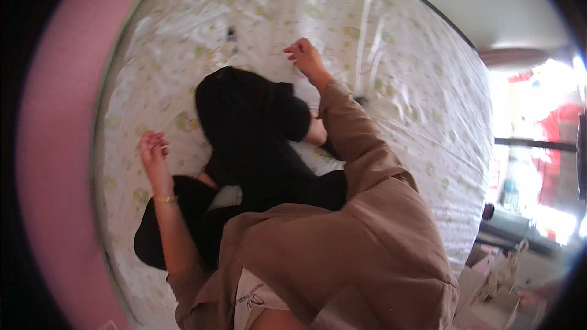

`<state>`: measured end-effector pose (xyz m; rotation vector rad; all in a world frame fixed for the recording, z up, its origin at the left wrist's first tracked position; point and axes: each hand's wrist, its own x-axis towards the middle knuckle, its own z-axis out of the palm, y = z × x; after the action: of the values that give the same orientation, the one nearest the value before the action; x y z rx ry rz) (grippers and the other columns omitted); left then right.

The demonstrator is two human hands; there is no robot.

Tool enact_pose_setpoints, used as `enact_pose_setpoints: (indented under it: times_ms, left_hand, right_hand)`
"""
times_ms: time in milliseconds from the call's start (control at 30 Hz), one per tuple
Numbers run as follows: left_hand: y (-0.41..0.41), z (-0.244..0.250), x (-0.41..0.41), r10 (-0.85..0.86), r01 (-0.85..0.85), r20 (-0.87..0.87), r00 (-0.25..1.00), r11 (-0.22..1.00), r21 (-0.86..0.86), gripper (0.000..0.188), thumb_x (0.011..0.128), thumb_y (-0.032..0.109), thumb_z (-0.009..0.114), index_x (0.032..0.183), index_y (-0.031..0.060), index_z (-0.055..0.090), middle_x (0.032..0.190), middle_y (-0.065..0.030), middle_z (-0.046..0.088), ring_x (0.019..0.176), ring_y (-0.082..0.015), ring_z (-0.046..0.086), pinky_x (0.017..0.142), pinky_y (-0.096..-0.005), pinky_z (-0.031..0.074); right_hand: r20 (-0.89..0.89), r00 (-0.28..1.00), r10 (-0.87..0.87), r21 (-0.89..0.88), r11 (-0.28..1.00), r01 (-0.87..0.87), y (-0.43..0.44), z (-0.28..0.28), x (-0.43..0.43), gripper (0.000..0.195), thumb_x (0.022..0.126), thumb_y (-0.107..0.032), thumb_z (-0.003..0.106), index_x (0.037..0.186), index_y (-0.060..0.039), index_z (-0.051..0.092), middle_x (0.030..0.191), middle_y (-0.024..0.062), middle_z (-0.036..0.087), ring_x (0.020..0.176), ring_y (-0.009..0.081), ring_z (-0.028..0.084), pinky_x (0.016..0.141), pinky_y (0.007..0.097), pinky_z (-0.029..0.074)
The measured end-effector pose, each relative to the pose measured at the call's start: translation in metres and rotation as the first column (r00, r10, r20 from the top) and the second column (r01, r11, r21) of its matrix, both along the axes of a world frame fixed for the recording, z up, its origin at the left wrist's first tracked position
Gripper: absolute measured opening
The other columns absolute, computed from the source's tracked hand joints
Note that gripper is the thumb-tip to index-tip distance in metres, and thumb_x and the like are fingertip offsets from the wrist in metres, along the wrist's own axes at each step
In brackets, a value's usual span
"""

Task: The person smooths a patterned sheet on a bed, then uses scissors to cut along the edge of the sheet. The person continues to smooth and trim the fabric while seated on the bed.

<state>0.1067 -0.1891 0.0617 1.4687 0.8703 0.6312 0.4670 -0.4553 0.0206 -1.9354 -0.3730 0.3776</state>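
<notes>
My left hand (155, 156), with a thin yellow band on its wrist, hovers above the white patterned sheet (137, 101) left of my bent leg. Its fingers are loosely curled and apart, with nothing seen in them. Farther out, my right hand (306, 57) is held over the sheet beyond my knee, also loosely curled and seemingly holding nothing. A small dark object (231, 34), too blurred to name, lies on the sheet to the left of that hand. My legs in black trousers (257, 137) are folded on the bed beneath me.
A pink surface (59, 146) runs along the bed's left edge. Beyond the right edge, pale floor (495, 13) shows at the top. A bright window (532, 146) with blurred red shapes stands at right, above a cluttered heap of things (500, 270).
</notes>
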Motion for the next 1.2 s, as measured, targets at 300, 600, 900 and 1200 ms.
enact_pose_setpoints:
  times_ms: [300, 600, 900, 1200]
  left_hand:
    - [0.007, -0.101, -0.046, -0.074, 0.029, -0.205, 0.976, 0.976, -0.215, 0.03, 0.087, -0.002, 0.041, 0.11, 0.0068, 0.058, 0.091, -0.0022, 0.061, 0.074, -0.0099, 0.055, 0.063, -0.0222, 0.043]
    - [0.005, -0.112, -0.031, -0.052, 0.024, -0.176, 0.983, 0.987, -0.158, 0.02, 0.086, -0.002, 0.047, 0.1, 0.0028, 0.061, 0.089, -0.0065, 0.064, 0.08, -0.0142, 0.061, 0.07, -0.0268, 0.05]
    - [0.005, -0.101, -0.036, 0.058, -0.065, -0.09, 0.994, 0.995, -0.076, 0.017, 0.083, 0.0, 0.054, 0.098, 0.0019, 0.062, 0.091, -0.0064, 0.065, 0.086, -0.0156, 0.062, 0.079, -0.0282, 0.049]
    - [0.11, -0.047, -0.135, 0.57, -0.535, -0.146, 0.808, 0.815, 0.222, 0.018, 0.087, 0.018, 0.066, 0.101, 0.0082, 0.067, 0.093, -0.0055, 0.067, 0.085, -0.0157, 0.061, 0.081, -0.0296, 0.048]
  right_hand:
    - [-0.46, 0.856, 0.237, 0.363, 0.93, -0.063, 0.089, -0.032, -0.008, 0.024, 0.096, -0.026, 0.057, 0.104, -0.0047, 0.052, 0.094, 0.0069, 0.059, 0.086, 0.0182, 0.061, 0.078, 0.03, 0.052]
    - [0.17, 0.905, 0.389, -0.132, 0.919, -0.37, 0.187, -0.078, 0.044, 0.021, 0.088, -0.026, 0.058, 0.088, -0.006, 0.063, 0.078, 0.0015, 0.058, 0.07, 0.013, 0.053, 0.062, 0.0316, 0.043]
    - [0.035, 0.789, 0.614, -0.353, 0.746, -0.565, 0.181, -0.094, 0.077, 0.026, 0.089, -0.025, 0.057, 0.092, -0.0008, 0.064, 0.085, 0.0054, 0.063, 0.083, 0.016, 0.057, 0.077, 0.0309, 0.047]
    - [0.064, 0.954, 0.292, -0.066, 0.955, -0.288, 0.188, -0.046, 0.039, 0.025, 0.087, -0.018, 0.059, 0.1, 0.0026, 0.055, 0.102, 0.0113, 0.056, 0.096, 0.0228, 0.058, 0.072, 0.032, 0.053]
